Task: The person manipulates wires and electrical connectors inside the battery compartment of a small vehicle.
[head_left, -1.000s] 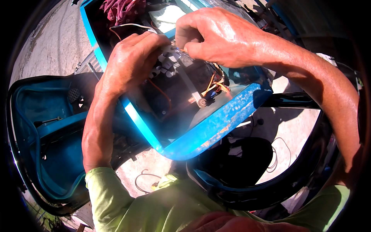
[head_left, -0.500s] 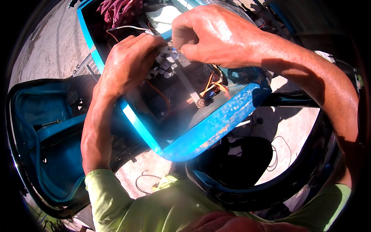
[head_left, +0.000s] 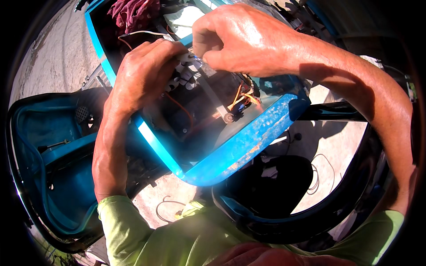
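Inside the open blue housing (head_left: 237, 148), my left hand (head_left: 144, 71) has its fingers curled at the top of a cluster of white connectors (head_left: 188, 73). My right hand (head_left: 235, 40) is closed just right of it, thumb and finger together by a small white and blue piece whose shape I cannot make out. Both sets of fingertips are partly hidden. Below the connectors a grey metal bar (head_left: 211, 95) runs down to a round bolt end. Orange wires (head_left: 242, 95) lie bunched to its right.
A maroon cloth (head_left: 133, 15) and white sheet (head_left: 184, 20) lie at the housing's far end. An open blue lid or tray with black rim (head_left: 66, 177) is at left, a black curved panel (head_left: 266, 226) below right. Thin hoses (head_left: 317, 186) lie on pale concrete.
Both hands keep their closed shape at the connectors. They and the blue housing have shifted slightly left in the picture over the last second.
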Demonstrator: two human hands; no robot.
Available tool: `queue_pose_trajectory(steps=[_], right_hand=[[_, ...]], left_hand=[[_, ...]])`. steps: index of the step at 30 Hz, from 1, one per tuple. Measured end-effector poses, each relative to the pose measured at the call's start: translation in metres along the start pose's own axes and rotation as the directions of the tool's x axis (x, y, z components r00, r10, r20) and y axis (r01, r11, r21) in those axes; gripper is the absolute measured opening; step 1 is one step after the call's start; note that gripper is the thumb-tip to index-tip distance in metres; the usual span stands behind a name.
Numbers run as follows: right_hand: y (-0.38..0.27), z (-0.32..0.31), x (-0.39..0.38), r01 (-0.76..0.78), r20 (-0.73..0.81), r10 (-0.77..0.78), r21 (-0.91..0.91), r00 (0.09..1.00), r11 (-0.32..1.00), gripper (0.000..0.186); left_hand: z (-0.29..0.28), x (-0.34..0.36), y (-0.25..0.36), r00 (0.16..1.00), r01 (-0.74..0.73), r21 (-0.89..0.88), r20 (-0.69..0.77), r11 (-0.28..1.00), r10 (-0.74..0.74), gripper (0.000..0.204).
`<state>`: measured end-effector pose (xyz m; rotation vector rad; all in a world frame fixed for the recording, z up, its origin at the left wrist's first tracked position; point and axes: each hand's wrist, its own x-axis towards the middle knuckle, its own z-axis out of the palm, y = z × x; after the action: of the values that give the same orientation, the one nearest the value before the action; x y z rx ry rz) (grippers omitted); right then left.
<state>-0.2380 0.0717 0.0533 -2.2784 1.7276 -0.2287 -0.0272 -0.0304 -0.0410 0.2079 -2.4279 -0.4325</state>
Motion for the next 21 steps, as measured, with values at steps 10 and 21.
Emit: queue_pose_trajectory(steps=[10, 21], right_hand=[[-0.0005, 0.0003, 0.0013, 0.005, -0.002, -0.005, -0.007, 1.0, 1.0, 0.025], [0.0006, 0.0008, 0.0044, 0.002, 0.001, -0.002, -0.013, 1.0, 1.0, 0.027]], left_hand=[[-0.0013, 0.0004, 0.002, 1.0, -0.001, 0.018, 0.012, 1.0, 0.0, 0.028], [-0.002, 0.0004, 0.0018, 1.0, -0.012, -0.012, 0.004, 1.0, 0.012, 0.028]])
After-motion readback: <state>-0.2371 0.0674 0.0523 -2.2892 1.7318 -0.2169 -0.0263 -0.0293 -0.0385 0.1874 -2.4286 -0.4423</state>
